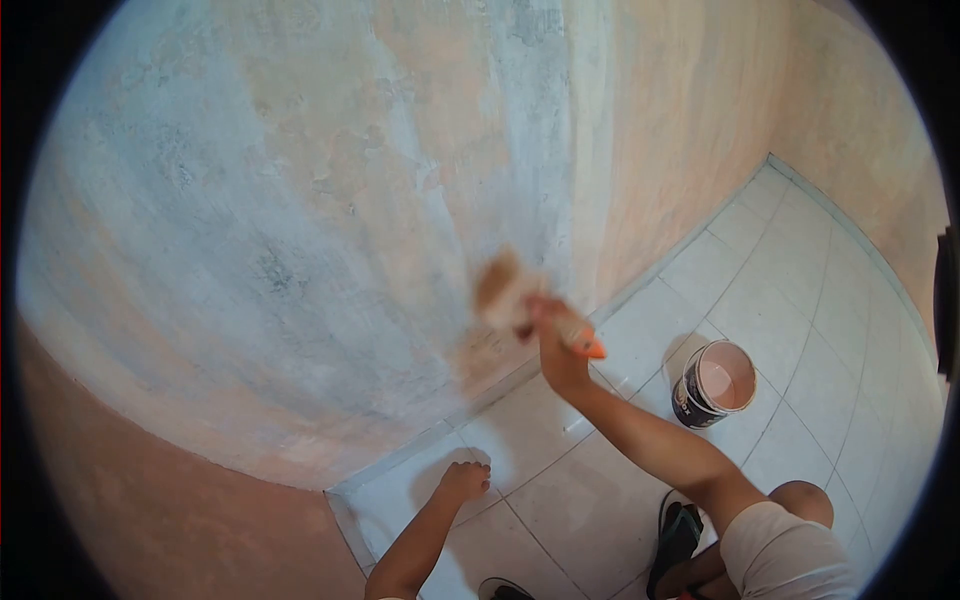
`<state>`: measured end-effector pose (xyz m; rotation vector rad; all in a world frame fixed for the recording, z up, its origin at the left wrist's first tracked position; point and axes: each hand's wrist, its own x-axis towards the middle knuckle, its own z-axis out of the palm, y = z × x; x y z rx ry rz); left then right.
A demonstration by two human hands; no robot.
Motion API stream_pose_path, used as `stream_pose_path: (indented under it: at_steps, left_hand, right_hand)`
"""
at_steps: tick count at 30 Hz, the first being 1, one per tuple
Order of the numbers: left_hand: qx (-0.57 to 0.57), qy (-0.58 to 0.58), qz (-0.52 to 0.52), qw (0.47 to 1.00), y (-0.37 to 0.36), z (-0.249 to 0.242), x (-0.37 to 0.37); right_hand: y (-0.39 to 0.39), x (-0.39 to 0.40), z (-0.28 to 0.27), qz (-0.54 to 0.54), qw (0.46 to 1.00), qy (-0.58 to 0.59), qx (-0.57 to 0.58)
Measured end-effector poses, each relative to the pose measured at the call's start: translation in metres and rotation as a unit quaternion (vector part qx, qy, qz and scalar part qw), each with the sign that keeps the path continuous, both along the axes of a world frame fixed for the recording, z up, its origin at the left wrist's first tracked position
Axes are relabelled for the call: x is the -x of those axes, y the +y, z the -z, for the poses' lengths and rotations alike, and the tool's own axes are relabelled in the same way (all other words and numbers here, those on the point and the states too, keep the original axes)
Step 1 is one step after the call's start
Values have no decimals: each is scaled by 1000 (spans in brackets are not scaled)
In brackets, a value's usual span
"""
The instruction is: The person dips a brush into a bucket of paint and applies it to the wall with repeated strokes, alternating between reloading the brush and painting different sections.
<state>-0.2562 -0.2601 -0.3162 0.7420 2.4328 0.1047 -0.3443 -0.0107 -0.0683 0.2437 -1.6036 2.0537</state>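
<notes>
A wide paintbrush (497,282) with an orange-tipped handle is in my right hand (550,325), whose fingers are wrapped round it. Motion blurs the bristles and fingers at the lower part of the patchy blue-grey and peach wall (430,150); whether the bristles touch the wall I cannot tell. My left hand (467,480) hangs over the floor tiles near the wall's base, its fingers curled, with nothing visible in them. To the right of my right forearm, a bucket (690,392) of pale pink paint (722,378) stands on the floor.
White floor tiles (560,430) run along the wall's base to a corner at the upper right. A darker reddish-brown wall (180,490) is at the lower left. My sandalled foot (678,535) and knee (803,500) show at the bottom. A dark object (945,305) is at the right edge.
</notes>
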Motion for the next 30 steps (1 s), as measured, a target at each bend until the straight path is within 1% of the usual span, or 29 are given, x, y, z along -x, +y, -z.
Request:
stream_pose_path:
  at_steps: [2, 4, 5, 7, 8, 9, 10, 11, 13, 14, 15, 17, 18, 20, 22, 23, 25, 26, 28, 30]
  left_hand:
    - [8, 7, 1, 1000, 2, -10, 0]
    - [17, 8, 4, 1000, 2, -8, -1]
    - [17, 9, -5, 1000, 1, -2, -1]
    - [18, -2, -1, 1000, 1, 5, -3]
    - [-6, 6, -6, 1000, -1, 5, -4]
    - [-31, 12, -5, 999, 1, 6, -3]
    - [-55, 15, -4, 998, 1, 6, -6]
    - [-79, 21, 0, 997, 1, 5, -6]
    - [-159, 51, -7, 986, -1, 6, -14]
    - [-186, 47, -23, 981, -6, 6, -20]
    - [-214, 48, -46, 975, -8, 7, -27]
    - [-220, 32, -98, 970, -16, 3, -45]
    - [-214, 29, -107, 970, -19, -1, -56]
    - [-203, 18, -113, 972, -32, 0, -75]
    - [-210, 24, -135, 968, -41, -12, -86]
    - [-205, 15, -130, 970, -37, -20, -89]
    - [-233, 24, -198, 952, -28, -40, -95]
    - [-228, 14, -195, 954, -29, -42, -93]
    - [-195, -19, -264, 944, -30, -41, -92]
    - [-191, -12, -255, 948, -40, -22, -98]
  right_hand:
    - [22, -25, 50, -121, 979, -143, -84]
    - [57, -41, 77, -185, 938, -269, -121]
    - [79, -44, 79, -184, 937, -271, -119]
    - [126, -51, 70, -234, 910, -282, -195]
    - [149, -52, 57, -229, 917, -268, -185]
    - [176, -55, 45, -213, 934, -232, -168]
    - [199, -61, 28, -164, 942, -243, -164]
    - [218, -69, 8, -112, 940, -284, -151]
    - [260, -88, -19, -43, 969, -216, -115]
    - [279, -102, -19, -20, 968, -224, -112]
    - [303, -114, -18, 29, 968, -219, -119]
    - [333, -136, -7, 121, 962, -215, -118]
    - [344, -148, 8, 128, 959, -223, -116]
    - [364, -166, 42, 195, 933, -264, -146]
    - [377, -169, 52, 205, 929, -285, -115]
    - [379, -169, 60, 200, 927, -285, -136]
    - [382, -168, 67, 197, 914, -307, -179]
    - [386, -166, 73, 199, 910, -317, -176]
    - [392, -157, 84, 204, 902, -333, -185]
    - [396, -149, 89, 195, 897, -353, -179]
